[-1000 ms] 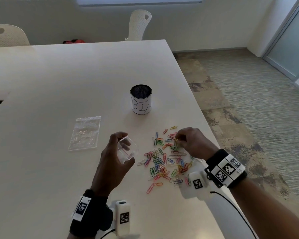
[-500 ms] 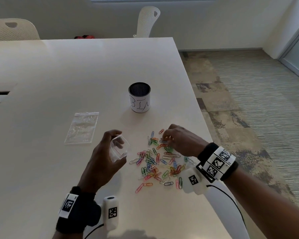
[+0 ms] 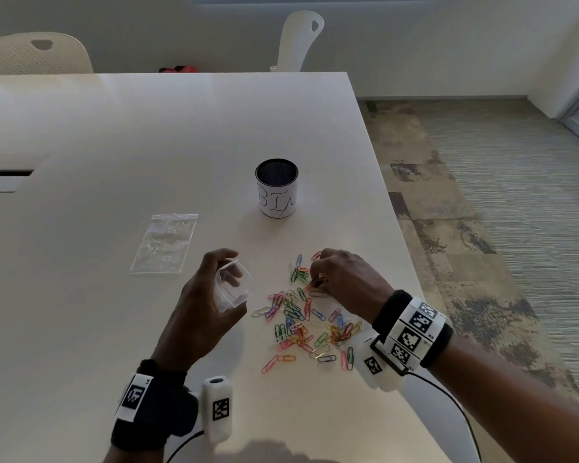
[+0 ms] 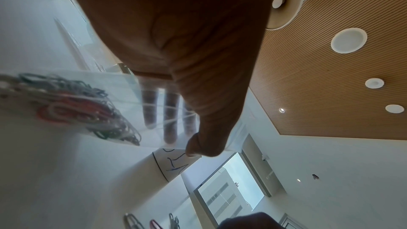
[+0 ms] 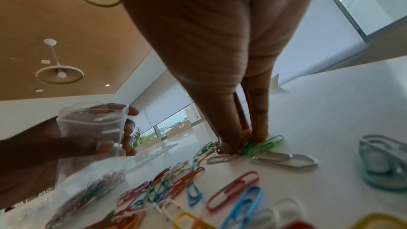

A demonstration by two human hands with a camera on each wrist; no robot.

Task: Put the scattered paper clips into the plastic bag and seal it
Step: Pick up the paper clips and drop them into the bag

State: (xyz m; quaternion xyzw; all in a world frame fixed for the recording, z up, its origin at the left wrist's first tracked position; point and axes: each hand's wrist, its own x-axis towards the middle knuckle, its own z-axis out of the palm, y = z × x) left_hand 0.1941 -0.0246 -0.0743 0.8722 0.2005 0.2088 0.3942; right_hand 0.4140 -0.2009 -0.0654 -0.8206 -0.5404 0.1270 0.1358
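Several coloured paper clips (image 3: 301,322) lie scattered on the white table (image 3: 114,145) near its right edge. My left hand (image 3: 228,275) grips a clear plastic bag (image 3: 233,287) just left of the pile, its mouth held wide. Some clips sit in the bottom of the bag (image 5: 88,185). In the left wrist view my fingers (image 4: 170,111) show through the bag (image 4: 123,93). My right hand (image 3: 318,279) is at the far part of the pile, thumb and fingertips (image 5: 229,145) pinching a few clips (image 5: 249,143) against the table.
A second clear bag (image 3: 164,243) lies flat to the left of my left hand. A mesh cup marked BIN (image 3: 276,188) stands beyond the pile. The table's right edge (image 3: 405,248) runs close by my right hand. Two chairs (image 3: 301,38) stand at the far side.
My right fingertips have shifted slightly nearer along the far part of the pile and closed on clips. The left hand keeps holding the bag the same way. The head view has shifted.
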